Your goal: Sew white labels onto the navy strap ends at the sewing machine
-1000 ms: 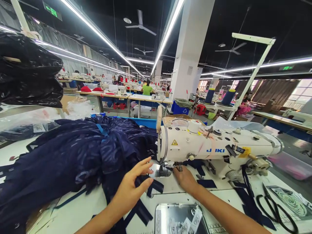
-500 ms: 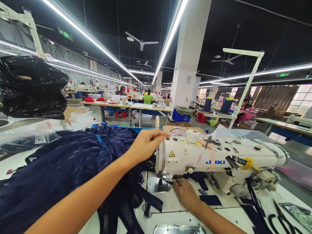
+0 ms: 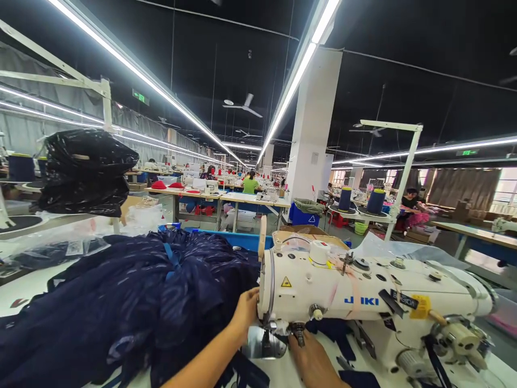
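Both hands sit at the needle end of the sewing machine (image 3: 363,302): the left hand (image 3: 246,315) is against the head's left face, its fingers hidden, so I cannot tell its grip. The right hand (image 3: 311,361) lies flat under the head, fingers pointing toward the presser foot (image 3: 265,340), pinching nothing visible. Navy fabric (image 3: 133,302) is heaped left of the needle, nearer the left hand.

Blue "JUKI" brand, partly glared, stands on the white sewing machine (image 3: 363,293), probably.
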{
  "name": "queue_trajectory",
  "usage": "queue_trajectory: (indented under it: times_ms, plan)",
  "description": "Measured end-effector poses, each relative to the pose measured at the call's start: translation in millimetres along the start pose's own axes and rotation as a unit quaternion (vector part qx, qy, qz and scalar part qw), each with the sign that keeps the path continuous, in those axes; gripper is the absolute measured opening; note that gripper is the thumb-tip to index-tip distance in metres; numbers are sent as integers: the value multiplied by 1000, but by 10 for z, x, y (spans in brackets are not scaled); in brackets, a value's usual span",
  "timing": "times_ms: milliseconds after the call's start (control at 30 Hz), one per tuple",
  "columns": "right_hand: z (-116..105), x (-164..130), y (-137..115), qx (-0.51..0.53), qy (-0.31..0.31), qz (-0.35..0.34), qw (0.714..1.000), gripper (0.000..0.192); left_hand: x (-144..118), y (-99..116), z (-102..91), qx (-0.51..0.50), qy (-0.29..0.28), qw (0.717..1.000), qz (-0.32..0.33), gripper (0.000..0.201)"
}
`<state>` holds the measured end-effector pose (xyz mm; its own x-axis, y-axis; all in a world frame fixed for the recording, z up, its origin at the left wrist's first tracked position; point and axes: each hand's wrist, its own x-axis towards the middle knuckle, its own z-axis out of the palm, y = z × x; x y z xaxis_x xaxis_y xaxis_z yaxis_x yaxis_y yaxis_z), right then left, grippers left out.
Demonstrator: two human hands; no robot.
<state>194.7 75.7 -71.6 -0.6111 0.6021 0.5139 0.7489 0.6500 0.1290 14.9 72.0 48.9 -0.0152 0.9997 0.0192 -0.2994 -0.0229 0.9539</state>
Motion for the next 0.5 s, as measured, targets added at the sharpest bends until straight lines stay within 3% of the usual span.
queue_trajectory:
  times_ms: [100, 233, 500]
  plan:
    - [-14, -4, -22, 3, -6, 14, 1000, 35, -216, -281, -141, 74, 7, 995, 68, 13]
    - [-68, -18, -60, 0, -19, 27, 999, 36, -288, -453, -255, 259, -12, 950, 173, 22]
    - [-135, -39, -86, -54, -47, 14, 997, 38, -326, -526, -279, 378, -32, 908, 179, 37]
